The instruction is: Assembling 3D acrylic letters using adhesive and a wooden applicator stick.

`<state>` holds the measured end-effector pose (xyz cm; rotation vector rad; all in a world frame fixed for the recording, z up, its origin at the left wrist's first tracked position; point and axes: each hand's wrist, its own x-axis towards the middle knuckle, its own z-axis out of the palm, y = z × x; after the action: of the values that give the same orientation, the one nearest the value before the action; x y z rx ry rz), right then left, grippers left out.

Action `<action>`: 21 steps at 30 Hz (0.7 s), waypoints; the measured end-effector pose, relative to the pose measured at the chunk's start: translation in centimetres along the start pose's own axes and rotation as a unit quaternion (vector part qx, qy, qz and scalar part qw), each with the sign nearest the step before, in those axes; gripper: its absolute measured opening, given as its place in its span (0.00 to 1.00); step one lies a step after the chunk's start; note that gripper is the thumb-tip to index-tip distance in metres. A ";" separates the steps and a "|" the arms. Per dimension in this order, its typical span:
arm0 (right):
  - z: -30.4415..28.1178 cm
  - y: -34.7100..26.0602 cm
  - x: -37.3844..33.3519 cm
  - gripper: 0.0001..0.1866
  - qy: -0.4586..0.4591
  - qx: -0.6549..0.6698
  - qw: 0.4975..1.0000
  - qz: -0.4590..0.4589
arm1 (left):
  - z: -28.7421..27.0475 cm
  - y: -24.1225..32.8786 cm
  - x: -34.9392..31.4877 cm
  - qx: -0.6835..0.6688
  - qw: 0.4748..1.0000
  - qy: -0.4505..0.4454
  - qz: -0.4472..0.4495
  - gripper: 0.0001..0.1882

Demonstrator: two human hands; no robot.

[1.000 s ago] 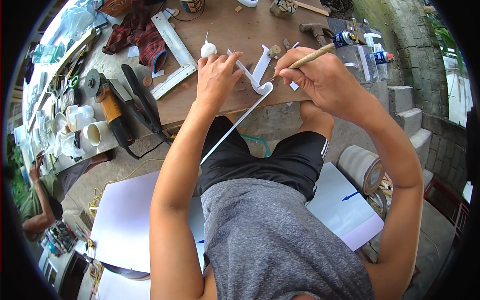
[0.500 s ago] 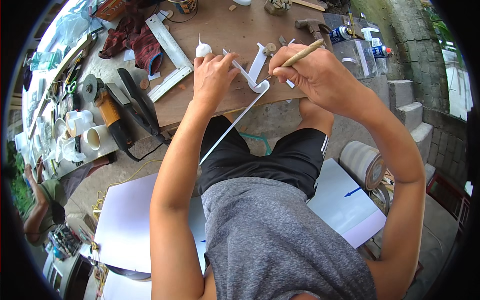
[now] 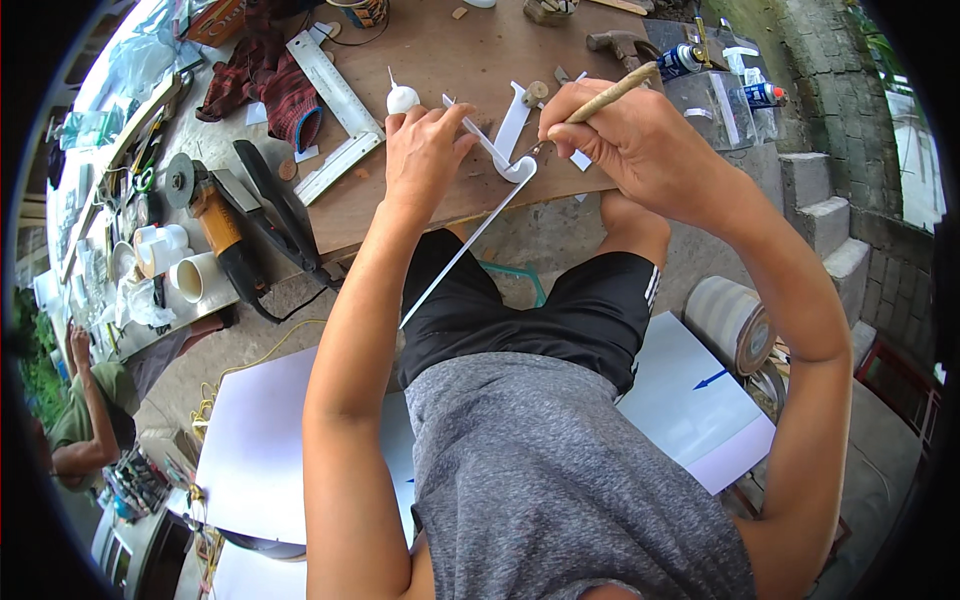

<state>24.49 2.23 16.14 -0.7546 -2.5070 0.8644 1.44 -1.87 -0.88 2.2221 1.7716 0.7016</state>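
Note:
At the table's near edge, my left hand (image 3: 425,165) pinches a thin white strip (image 3: 486,142), which curves at its lower end. Its long narrow tail (image 3: 462,248) slants down over my lap. In my right hand (image 3: 645,140) is a wooden-handled tool (image 3: 618,92) with a slim tip, held like a pen. The tip meets or nearly meets the strip's curl; the exact contact is too small to tell. Behind the curl stands a flat white piece (image 3: 512,125), beside a small round wooden block (image 3: 536,94). A white needle-tipped bottle (image 3: 402,99) sits just beyond my left fingers.
Left on the table lie a metal square (image 3: 335,85), a dark red glove (image 3: 295,95) and an angle grinder (image 3: 215,220). A hammer (image 3: 625,48) and spray cans (image 3: 680,62) are at the far right. White sheets (image 3: 255,440) flank me; another person (image 3: 95,410) is at the left.
The tool's tip has shifted left and slightly down to the strip's curl, and its handle end has risen. My left hand keeps its pinch. The other person's arm at left has moved.

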 end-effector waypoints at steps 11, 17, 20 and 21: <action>-0.2 -0.1 -0.1 0.11 0.006 0.019 1.000 0.007 | -0.2 0.1 0.1 -0.010 1.000 -0.007 -0.005 0.19; -0.6 -0.5 0.1 0.10 0.002 0.020 1.000 0.003 | 0.0 -0.1 0.1 -0.010 1.000 -0.001 -0.002 0.19; -0.8 -0.7 0.2 0.10 -0.006 0.026 1.000 0.016 | 0.0 -0.1 0.0 -0.009 1.000 0.000 -0.002 0.19; -0.9 -0.8 0.2 0.10 -0.011 0.034 0.999 0.028 | 0.0 -0.1 0.0 -0.009 1.000 0.001 -0.002 0.19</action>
<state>24.50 2.21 17.36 -0.7991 -2.4727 0.9771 1.32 -1.82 -0.89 2.2074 1.7628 0.7160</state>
